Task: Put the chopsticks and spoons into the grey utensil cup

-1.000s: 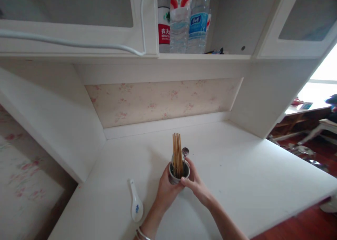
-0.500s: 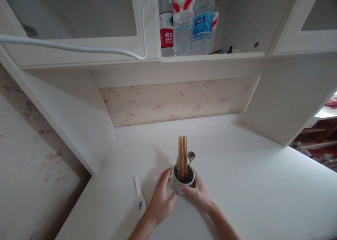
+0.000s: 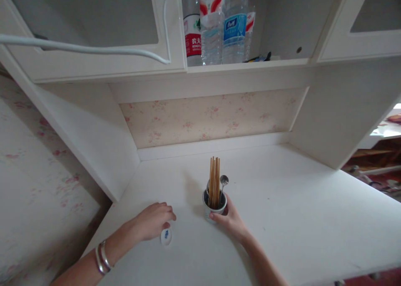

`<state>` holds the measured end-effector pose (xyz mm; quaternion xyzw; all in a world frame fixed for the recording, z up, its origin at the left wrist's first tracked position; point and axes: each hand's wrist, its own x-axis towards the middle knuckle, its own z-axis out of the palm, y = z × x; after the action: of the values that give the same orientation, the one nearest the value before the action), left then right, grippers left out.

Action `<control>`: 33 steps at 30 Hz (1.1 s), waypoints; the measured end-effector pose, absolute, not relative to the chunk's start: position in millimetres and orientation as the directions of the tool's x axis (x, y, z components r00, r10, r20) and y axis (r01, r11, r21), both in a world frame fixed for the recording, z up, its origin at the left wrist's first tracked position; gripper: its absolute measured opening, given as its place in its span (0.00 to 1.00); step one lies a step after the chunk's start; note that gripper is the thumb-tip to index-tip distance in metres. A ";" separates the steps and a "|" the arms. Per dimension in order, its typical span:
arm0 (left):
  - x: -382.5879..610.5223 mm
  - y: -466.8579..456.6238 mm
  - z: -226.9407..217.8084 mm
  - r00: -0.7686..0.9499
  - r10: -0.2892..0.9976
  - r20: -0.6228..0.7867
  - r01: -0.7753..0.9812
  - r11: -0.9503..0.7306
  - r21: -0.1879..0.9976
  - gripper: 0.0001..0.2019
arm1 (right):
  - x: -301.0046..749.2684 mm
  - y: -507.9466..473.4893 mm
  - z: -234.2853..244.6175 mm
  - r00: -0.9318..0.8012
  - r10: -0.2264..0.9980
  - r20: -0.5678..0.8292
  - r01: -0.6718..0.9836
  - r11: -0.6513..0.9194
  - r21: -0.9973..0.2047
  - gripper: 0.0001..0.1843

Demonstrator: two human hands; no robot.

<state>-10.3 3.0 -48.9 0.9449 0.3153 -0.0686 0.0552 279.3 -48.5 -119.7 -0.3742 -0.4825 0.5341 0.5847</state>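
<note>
A pale cup [image 3: 209, 213] stands on the white tabletop, holding several wooden chopsticks [image 3: 214, 181] and a metal spoon [image 3: 224, 180]. My right hand [image 3: 230, 219] is closed round the cup's right side, its thumb across the front. To the left, my left hand [image 3: 155, 220] bends down over a white porcelain soup spoon [image 3: 166, 236] with a blue pattern. Its fingers are curled and the thumb is by the bowl. The handle is hidden beneath the hand, so the exact grip does not show.
Above the white tabletop [image 3: 266, 236] hangs a cabinet whose open shelf holds several plastic bottles [image 3: 234, 31]. A white cable [image 3: 94, 49] crosses the upper left. Side panels [image 3: 341, 110] bound the nook, with floral wallpaper [image 3: 206, 116] at the back.
My left hand has left the cup and moved left, over the porcelain soup spoon, covering its handle. My right hand has kept hold of the cup. The view has shifted slightly.
</note>
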 end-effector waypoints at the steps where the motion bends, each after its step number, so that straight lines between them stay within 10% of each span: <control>1: -10.3 1.6 -51.2 0.794 0.580 -0.182 0.595 -0.803 0.034 0.07 | 279.5 -48.3 -119.9 -0.037 0.985 0.171 -0.264 0.155 -0.952 0.40; 14: -6.7 0.4 -55.8 0.739 0.628 -0.244 0.627 -0.774 -0.094 0.11 | 280.4 -45.6 -125.5 -0.043 0.980 0.194 -0.265 0.176 -0.948 0.40; 21: 29.7 9.5 11.2 0.551 0.832 0.067 0.753 -0.530 0.390 0.15 | 280.1 -43.6 -128.8 -0.026 0.979 0.201 -0.268 0.187 -0.945 0.41; 26: 78.0 9.2 32.8 0.274 0.949 0.154 0.380 -0.254 0.890 0.15 | 279.4 -45.7 -125.2 -0.017 0.981 0.193 -0.272 0.182 -0.945 0.41; 33: 128.7 0.6 -12.3 0.149 0.951 0.272 0.355 -0.308 0.883 0.14 | 280.1 -44.8 -126.2 -0.002 0.984 0.181 -0.243 0.175 -0.954 0.41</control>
<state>128.7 0.6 -12.3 0.6783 0.4813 0.4404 0.3381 280.1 -44.8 -126.2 -0.3822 -0.4841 0.5163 0.5941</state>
